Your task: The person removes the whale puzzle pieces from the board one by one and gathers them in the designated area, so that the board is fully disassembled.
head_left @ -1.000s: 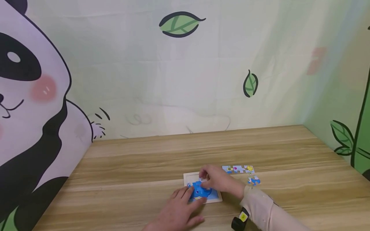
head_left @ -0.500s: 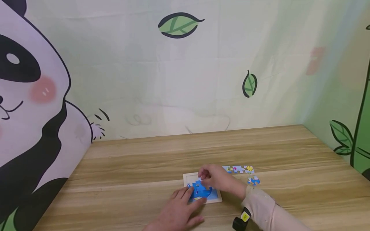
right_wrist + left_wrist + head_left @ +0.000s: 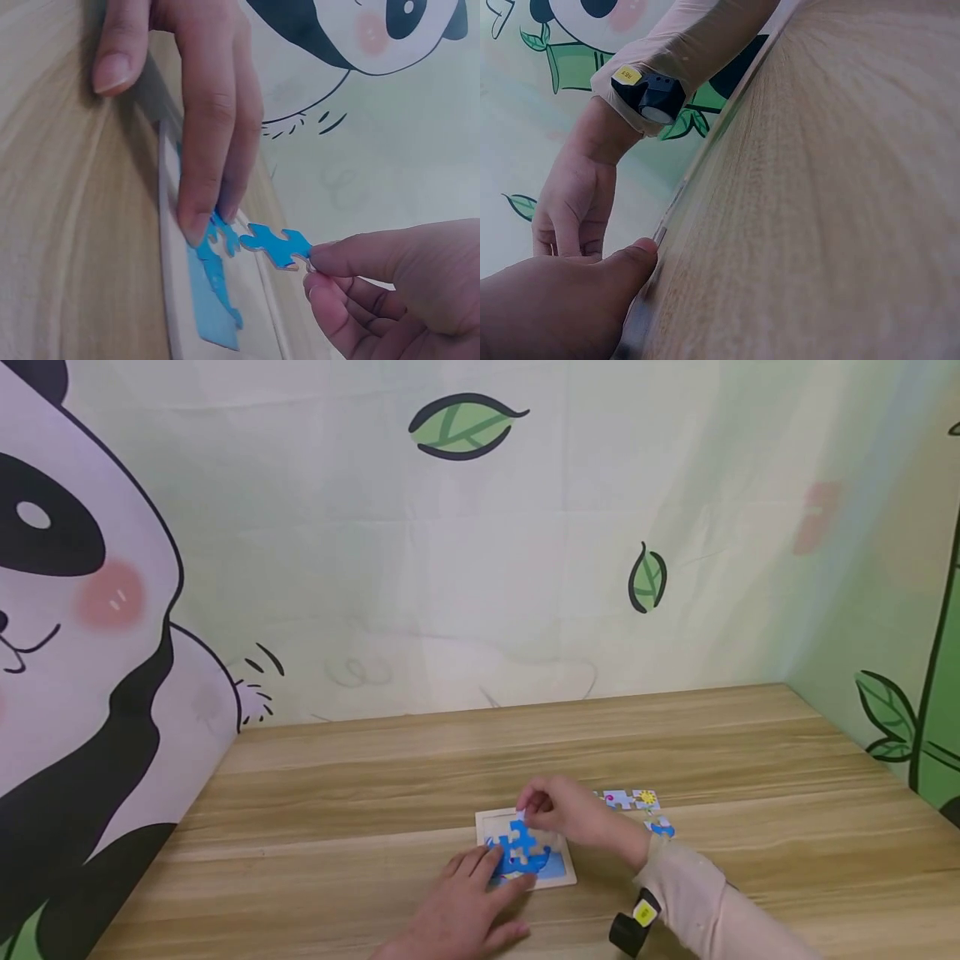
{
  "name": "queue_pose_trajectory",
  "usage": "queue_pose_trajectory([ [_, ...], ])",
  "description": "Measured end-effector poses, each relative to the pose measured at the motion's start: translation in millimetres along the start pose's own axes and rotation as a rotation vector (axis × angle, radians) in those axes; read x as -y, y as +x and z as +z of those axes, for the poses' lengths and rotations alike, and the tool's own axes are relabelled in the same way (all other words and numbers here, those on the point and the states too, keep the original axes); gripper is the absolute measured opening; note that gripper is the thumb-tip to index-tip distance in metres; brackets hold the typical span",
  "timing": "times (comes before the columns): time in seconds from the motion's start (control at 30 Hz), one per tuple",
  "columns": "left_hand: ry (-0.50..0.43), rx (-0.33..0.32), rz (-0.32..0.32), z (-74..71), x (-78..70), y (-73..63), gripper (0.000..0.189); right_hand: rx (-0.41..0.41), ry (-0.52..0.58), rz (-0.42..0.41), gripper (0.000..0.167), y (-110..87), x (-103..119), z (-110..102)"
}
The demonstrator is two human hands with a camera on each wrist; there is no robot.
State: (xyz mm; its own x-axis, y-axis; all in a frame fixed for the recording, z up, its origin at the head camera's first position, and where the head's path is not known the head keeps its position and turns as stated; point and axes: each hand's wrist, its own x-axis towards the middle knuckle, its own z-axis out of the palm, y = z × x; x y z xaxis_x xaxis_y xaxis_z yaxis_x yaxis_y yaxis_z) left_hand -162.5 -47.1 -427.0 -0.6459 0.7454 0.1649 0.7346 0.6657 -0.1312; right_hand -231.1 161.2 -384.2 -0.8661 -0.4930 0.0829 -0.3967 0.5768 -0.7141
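Note:
A small jigsaw puzzle with a blue picture lies in a pale wooden tray point(image 3: 491, 817), partly filled. My right hand point(image 3: 573, 814) pinches a blue puzzle piece point(image 3: 279, 246) between thumb and index finger. In the right wrist view that piece is raised and tilted above the tray, its lower knob close to the blue pieces point(image 3: 214, 274) lying there. My left hand point(image 3: 465, 902) rests over the tray's left and near side, its fingertips on the puzzle and its thumb along the near edge. Some of the picture is hidden under those fingers.
Several loose puzzle pieces point(image 3: 619, 799) lie on the wooden table point(image 3: 337, 793) right of the tray, partly covered by the right hand and forearm. A wall covering with a printed panda point(image 3: 120, 652) and leaves stands behind the table. A black wrist camera point(image 3: 630, 931) sits on the right wrist.
My right hand has lifted slightly and drawn the blue piece up out of the puzzle, leaving a gap among the pieces. The left hand has stayed in place.

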Motion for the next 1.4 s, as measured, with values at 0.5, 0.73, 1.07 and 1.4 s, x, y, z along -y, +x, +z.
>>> queue_pose_trajectory([
  [0.5,-0.044,0.023,-0.008,0.7,0.0,-1.0,0.051,0.024,0.032,-0.001,0.009,-7.7,1,-23],
  [0.73,-0.041,0.018,-0.016,-0.2,-0.6,-1.8,0.051,0.013,0.045,-0.028,0.007,-11.4,-3,-32],
  [1.07,-0.013,-0.029,-0.002,2.3,1.0,-3.8,0.049,-0.006,0.06,-0.044,0.009,-19.1,-7,-44],
  [1.4,-0.022,-0.036,-0.005,3.5,1.7,-4.5,0.049,-0.016,0.025,-0.043,0.007,-27.7,-15,-51],
])
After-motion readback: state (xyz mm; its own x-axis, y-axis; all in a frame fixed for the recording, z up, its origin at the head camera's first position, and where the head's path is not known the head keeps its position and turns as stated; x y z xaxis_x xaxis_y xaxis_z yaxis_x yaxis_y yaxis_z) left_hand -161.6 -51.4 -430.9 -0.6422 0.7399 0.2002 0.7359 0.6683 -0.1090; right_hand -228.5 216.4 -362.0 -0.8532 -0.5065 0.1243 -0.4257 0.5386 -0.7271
